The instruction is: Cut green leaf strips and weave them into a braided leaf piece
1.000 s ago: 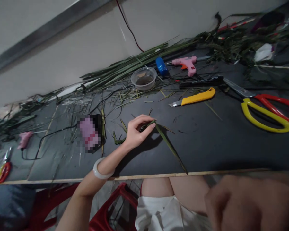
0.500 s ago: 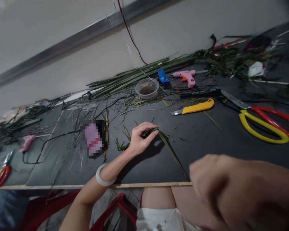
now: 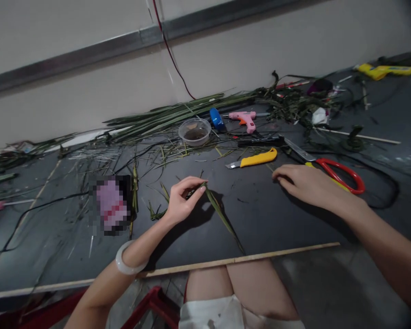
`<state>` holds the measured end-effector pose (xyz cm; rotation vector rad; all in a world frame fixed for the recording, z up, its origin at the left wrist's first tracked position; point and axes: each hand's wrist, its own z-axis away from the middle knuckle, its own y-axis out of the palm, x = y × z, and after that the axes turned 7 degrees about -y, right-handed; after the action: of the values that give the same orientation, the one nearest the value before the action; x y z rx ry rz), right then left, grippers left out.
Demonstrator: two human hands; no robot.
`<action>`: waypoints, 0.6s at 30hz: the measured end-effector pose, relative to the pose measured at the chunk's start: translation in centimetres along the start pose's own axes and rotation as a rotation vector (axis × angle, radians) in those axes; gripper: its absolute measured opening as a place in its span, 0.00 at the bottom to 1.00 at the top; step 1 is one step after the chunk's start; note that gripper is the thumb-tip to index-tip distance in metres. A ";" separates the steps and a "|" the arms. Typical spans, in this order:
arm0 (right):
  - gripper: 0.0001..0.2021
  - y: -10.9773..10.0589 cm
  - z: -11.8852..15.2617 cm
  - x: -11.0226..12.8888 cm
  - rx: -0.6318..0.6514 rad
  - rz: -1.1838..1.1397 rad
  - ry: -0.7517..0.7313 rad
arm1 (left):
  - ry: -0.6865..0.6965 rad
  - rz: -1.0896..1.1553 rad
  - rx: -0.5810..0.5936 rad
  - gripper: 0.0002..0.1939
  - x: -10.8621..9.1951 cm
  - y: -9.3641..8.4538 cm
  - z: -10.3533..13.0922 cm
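Observation:
My left hand (image 3: 185,198) pinches one end of a long green leaf strip (image 3: 222,214) between thumb and fingertips. The strip slants down toward the table's front edge. By the wrist lies a folded piece of green leaf (image 3: 156,214), partly hidden by the hand. My right hand (image 3: 299,183) is low over the table, fingers curved and slightly apart, with its fingertips at a thin yellowish strip (image 3: 270,167); no grip on it shows. Behind the fingertips is a yellow utility knife (image 3: 258,158), blade out. Red-and-yellow-handled scissors (image 3: 342,173) lie partly behind my right hand.
Farther back are a clear plastic bowl (image 3: 194,133), a blue tape roll (image 3: 217,119) and a pink glue gun (image 3: 244,118). Long green leaves (image 3: 164,116) line the wall. A pixelated pink-and-black object (image 3: 111,203) lies left. The wooden table edge (image 3: 239,260) runs in front.
My right hand has moved from close to the camera forward onto the table, beside the utility knife and scissors. My left hand still pinches the leaf strip. The view has shifted rightward.

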<state>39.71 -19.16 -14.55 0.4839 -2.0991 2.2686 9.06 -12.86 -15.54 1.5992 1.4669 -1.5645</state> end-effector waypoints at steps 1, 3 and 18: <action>0.13 0.1 0.1 0.3 0.027 -0.036 -0.018 | 0.016 -0.030 0.000 0.07 -0.2 -0.1 -0.1; 0.13 0.3 0.1 1.3 0.067 -0.089 -0.069 | 0.078 -0.110 0.015 0.07 -0.9 -0.4 -0.3; 0.13 0.9 -3.6 6.0 0.111 -0.063 -0.287 | 0.359 -0.264 -0.244 0.13 -10.0 -6.2 0.3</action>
<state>33.03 -16.95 -14.21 0.9169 -2.0428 2.4134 5.57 -14.68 -4.47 1.6498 2.0462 -1.2043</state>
